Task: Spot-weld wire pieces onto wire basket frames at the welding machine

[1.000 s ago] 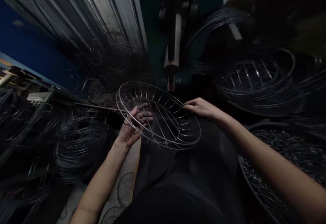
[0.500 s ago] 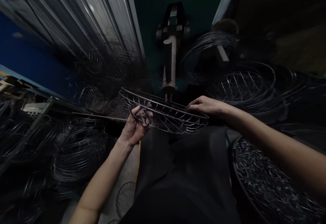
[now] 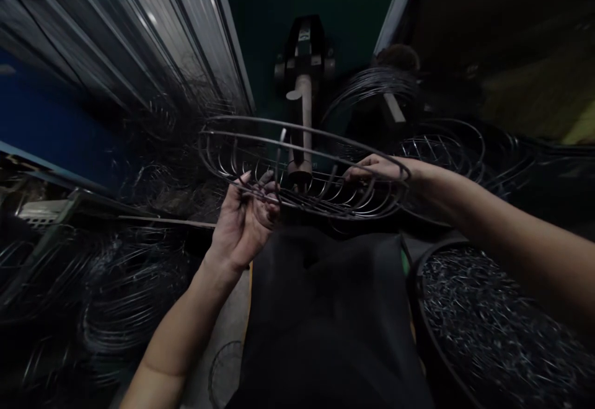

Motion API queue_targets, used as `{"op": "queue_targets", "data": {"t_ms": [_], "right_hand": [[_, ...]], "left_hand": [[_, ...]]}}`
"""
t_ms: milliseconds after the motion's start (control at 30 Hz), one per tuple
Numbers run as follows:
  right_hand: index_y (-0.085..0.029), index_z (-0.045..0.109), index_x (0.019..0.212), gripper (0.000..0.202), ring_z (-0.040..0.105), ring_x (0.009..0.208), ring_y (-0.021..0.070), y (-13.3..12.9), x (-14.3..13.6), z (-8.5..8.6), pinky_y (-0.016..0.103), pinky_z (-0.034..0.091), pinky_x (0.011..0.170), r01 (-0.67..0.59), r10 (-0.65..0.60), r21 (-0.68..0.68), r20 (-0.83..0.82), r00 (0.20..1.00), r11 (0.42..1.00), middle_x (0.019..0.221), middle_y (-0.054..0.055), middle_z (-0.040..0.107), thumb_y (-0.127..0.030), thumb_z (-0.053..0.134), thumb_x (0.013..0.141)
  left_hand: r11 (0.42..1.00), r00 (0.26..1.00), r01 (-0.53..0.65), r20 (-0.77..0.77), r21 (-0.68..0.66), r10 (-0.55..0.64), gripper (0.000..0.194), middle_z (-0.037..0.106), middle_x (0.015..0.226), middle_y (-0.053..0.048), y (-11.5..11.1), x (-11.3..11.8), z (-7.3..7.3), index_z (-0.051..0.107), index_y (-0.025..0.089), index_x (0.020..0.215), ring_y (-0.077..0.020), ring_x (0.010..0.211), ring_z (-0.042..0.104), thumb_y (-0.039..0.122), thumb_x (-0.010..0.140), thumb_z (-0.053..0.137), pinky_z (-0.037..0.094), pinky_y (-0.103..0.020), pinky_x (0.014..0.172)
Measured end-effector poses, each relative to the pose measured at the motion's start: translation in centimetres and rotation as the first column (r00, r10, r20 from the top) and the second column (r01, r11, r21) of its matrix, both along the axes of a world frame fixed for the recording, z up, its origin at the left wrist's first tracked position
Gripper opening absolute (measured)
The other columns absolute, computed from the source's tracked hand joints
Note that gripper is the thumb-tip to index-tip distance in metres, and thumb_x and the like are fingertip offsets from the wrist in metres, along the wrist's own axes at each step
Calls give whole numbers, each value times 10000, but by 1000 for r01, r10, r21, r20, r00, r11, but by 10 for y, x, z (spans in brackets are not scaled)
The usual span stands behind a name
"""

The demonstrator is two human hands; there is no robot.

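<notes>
A round wire basket point(image 3: 337, 212) is tilted in front of me, its hoops and curved ribs around the lower end of a machine's upright metal rod point(image 3: 304, 108). My left hand point(image 3: 246, 217) is closed on the basket's near left wires, with darkened fingertips. At the right side, my right hand point(image 3: 375, 166) is closed, fingers together and pointing inward among the wires. Part of that hand is behind a hoop, and I cannot make out what its fingers hold. A short wire end sticks up from the basket near the rod.
A bin point(image 3: 502, 322) full of small metal pieces stands at lower right. Stacked wire rings point(image 3: 446, 149) lie on the right, and bundled wire hoops point(image 3: 121, 310) on the left. Behind are a green machine panel point(image 3: 357, 0) and corrugated metal sheeting point(image 3: 153, 18).
The basket has risen and tipped, showing more of its open hoops around the rod. My left hand stays on its wires; my right hand has moved slightly right and up.
</notes>
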State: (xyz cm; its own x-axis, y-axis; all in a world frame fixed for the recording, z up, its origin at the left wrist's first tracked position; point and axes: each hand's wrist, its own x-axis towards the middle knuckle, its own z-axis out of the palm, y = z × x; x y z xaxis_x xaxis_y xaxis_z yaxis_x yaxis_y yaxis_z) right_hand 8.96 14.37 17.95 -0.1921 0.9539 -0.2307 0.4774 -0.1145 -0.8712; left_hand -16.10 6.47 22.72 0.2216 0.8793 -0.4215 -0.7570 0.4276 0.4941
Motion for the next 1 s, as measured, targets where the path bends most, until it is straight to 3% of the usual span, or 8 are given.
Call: {"op": "queue_targets", "data": {"t_ms": [67,133,267,367,500,700,833,1000], "right_hand": [[-173,660,618,286,472,446,108,-2,4,-4,234,371,413,-95,92,-110,-33,995,989,542,26,583,-456,664,661],[-174,682,721,282,483,468,104,-13,6,-16,224,379,428,-117,111,-113,-55,992,987,567,11,591,-451,655,680],[-158,673,920,419,477,477,91,-42,7,-56,211,372,429,-66,53,-87,-148,988,994,593,-9,577,-519,634,712],[-165,643,1024,514,509,527,97,-46,0,-87,221,408,464,30,-52,-81,-285,957,996,678,10,607,-589,587,740],[-178,614,1094,531,564,678,113,-33,-21,-107,237,464,593,114,-119,-34,-358,926,993,845,33,653,-533,655,702],[-183,669,861,389,580,737,141,-25,-37,-93,262,461,679,165,-143,28,-362,921,986,802,7,653,-450,736,587],[-191,630,760,352,563,685,124,-23,-36,-90,244,453,644,234,-186,88,-373,909,968,729,-15,622,-437,771,552],[-200,616,738,368,452,508,68,-18,-36,-97,201,373,481,250,-203,50,-440,875,967,613,-53,542,-458,791,543]], "left_hand": [[999,999,4,-43,44,-2,377,599,652,-20,-3,1,-10,560,98,1076,-77,489,543,375,949,338,471,-169,441],[996,998,21,-67,85,-15,375,552,569,7,-9,-1,-31,573,105,1085,-70,411,470,390,923,389,410,-164,384],[989,998,34,-50,144,-27,408,418,434,56,-21,-9,-83,557,106,1169,-59,304,299,345,929,331,255,-148,306],[978,1000,11,-29,208,-5,436,405,409,62,-25,-12,-105,511,116,1255,-62,291,272,338,946,297,241,-144,306],[976,999,36,-22,214,-32,451,420,404,62,-29,-12,-110,491,130,1286,-56,278,274,372,953,305,261,-138,311],[976,998,51,8,213,-54,458,415,389,61,-33,-9,-104,486,145,1302,-56,267,279,382,955,302,258,-134,305],[968,997,60,26,244,-68,466,433,390,55,-30,-8,-106,460,137,1328,-57,268,291,370,954,308,278,-137,315],[965,996,55,58,256,-72,477,444,387,57,-24,-8,-111,435,128,1342,-61,261,288,371,958,290,279,-138,308]]}}
